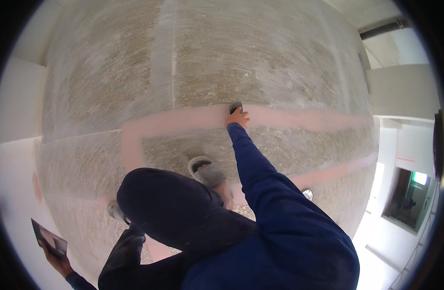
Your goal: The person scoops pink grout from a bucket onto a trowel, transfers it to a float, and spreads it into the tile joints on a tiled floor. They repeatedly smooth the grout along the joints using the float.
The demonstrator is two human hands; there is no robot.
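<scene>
My right hand [238, 118] reaches forward and grips a small dark rectangular tool [236, 107], a scraper or a block; I cannot tell which. The tool rests on a smooth pink band [193, 120] that runs across the rough grey-brown surface [217, 53]. Far out at the lower left, my left hand [57, 261] holds a dark rectangular plate [50, 239] with a shiny, partly pinkish face by its edge. It stays apart from the pink band.
My bent knee [159, 193] and a foot in a grey sandal [210, 175] stand close below the band. A second pink strip [328, 174] runs at the right, beside a small round shiny object [307, 194]. White walls [19, 106] border the surface; an opening [409, 198] lies at the right.
</scene>
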